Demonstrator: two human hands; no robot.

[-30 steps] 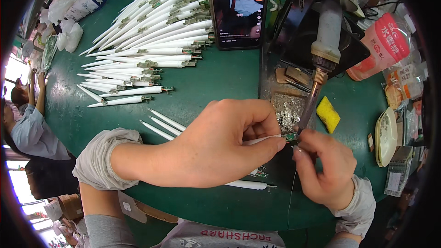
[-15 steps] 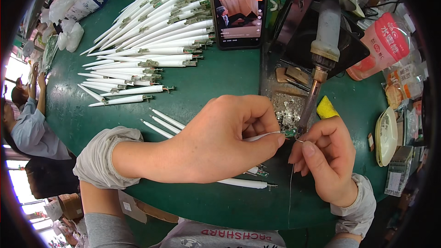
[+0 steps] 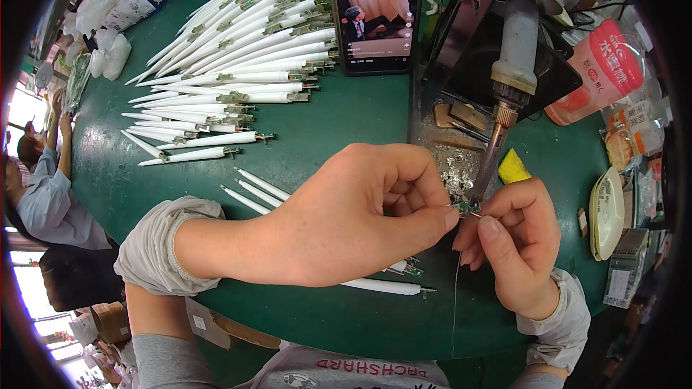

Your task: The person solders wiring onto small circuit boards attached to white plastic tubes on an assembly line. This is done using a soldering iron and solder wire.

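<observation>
My left hand (image 3: pixel 360 220) is closed in a pinch on a white pen-shaped stick, whose body is hidden by the fingers. Its small green circuit board (image 3: pixel 464 208) sticks out past my thumb, right at the tip of a soldering iron (image 3: pixel 496 148) that points down from its stand. Thumb and forefinger of my right hand (image 3: pixel 525 248) pinch a thin solder wire (image 3: pixel 455 295); its short end reaches the board and iron tip, and the rest hangs down. Under my left wrist and palm lie more white pen-shaped sticks (image 3: pixel 380 287), partly covered.
Many white pen-shaped sticks (image 3: pixel 238 50) lie fanned across the green table (image 3: pixel 108 166). A phone (image 3: pixel 375 14) stands behind my hands. Around the iron are a yellow sponge (image 3: pixel 513 167), a pink package (image 3: pixel 602 72) and a pale dish (image 3: pixel 607 215). A co-worker (image 3: pixel 54 198) sits at far left.
My left hand has shifted slightly right, bringing the circuit board closer to the solder wire and iron tip. The right hand has barely moved and keeps its pinch.
</observation>
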